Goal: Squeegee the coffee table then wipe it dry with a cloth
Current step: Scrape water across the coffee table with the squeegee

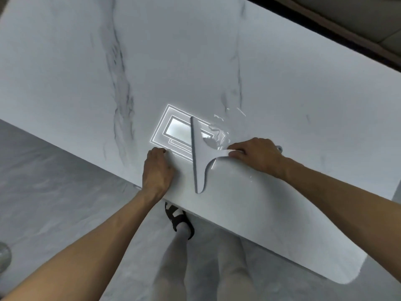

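Gripping the squeegee (200, 157) by its handle, my right hand (258, 156) has its fingers closed round the narrow end, at about 3 o'clock from the blade. The blade lies flat on the white marble desk (282, 83), running from 12 to 6 o'clock near the desk's near edge. My left hand (157, 170) rests on the desk at 9 o'clock from the blade, just beside it, fingers curled under, holding nothing. Streaks of water (219, 131) glisten at 1 o'clock from the blade.
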A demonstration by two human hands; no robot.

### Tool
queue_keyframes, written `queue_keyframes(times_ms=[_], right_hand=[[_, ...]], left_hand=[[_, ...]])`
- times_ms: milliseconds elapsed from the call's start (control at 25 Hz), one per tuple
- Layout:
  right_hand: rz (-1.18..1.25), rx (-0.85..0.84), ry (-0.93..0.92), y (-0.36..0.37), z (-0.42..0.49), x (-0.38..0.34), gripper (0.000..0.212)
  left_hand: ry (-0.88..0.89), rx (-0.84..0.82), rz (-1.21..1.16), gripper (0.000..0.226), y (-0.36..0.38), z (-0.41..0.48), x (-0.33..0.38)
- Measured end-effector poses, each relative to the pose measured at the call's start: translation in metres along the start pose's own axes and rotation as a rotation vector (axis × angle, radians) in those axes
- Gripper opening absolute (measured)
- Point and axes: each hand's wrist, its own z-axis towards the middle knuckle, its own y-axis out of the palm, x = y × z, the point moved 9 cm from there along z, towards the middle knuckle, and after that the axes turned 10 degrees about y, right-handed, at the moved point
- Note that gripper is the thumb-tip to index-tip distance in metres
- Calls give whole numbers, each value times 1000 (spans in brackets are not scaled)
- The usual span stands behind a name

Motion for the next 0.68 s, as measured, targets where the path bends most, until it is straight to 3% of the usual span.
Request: queue_keyframes(times_ms=[160, 360, 520, 680], right_hand=[[34, -2, 182, -30, -18, 109, 36], [23, 37, 336, -70, -67, 202, 33], [154, 99, 387, -124, -55, 219, 37], [342, 177, 395, -188, 53, 194, 37]], left_hand=[[79, -49, 96, 39, 19, 35, 72], [97, -77, 100, 53, 42, 77, 138], [72, -104, 231, 66, 55, 100, 155], [45, -185, 321, 68, 66, 109, 155]])
